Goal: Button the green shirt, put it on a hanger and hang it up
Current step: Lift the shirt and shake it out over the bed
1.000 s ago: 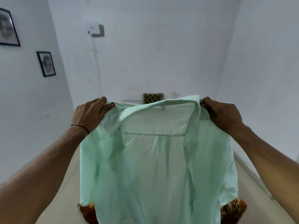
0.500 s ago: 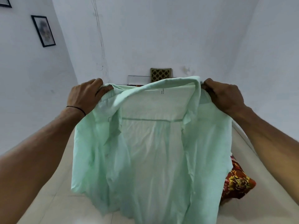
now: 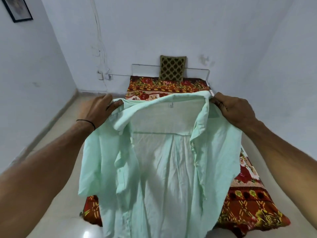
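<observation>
A pale green shirt (image 3: 161, 169) hangs open in front of me, its inside and collar label facing me, both front panels spread apart and unbuttoned. My left hand (image 3: 97, 111) grips the left shoulder near the collar. My right hand (image 3: 235, 109) grips the right shoulder beside the collar. The shirt's lower part drapes over the bed below. No hanger is in view.
A bed with a red floral blanket (image 3: 248, 206) lies under the shirt. A patterned brown cushion (image 3: 172, 68) leans against the far white wall. A framed picture (image 3: 17, 8) hangs at upper left. Pale floor (image 3: 56, 169) runs along the bed's left side.
The view has tilted down, showing the bed and cushion. Both hands have lowered the shirt toward the bed, still gripping its shoulders.
</observation>
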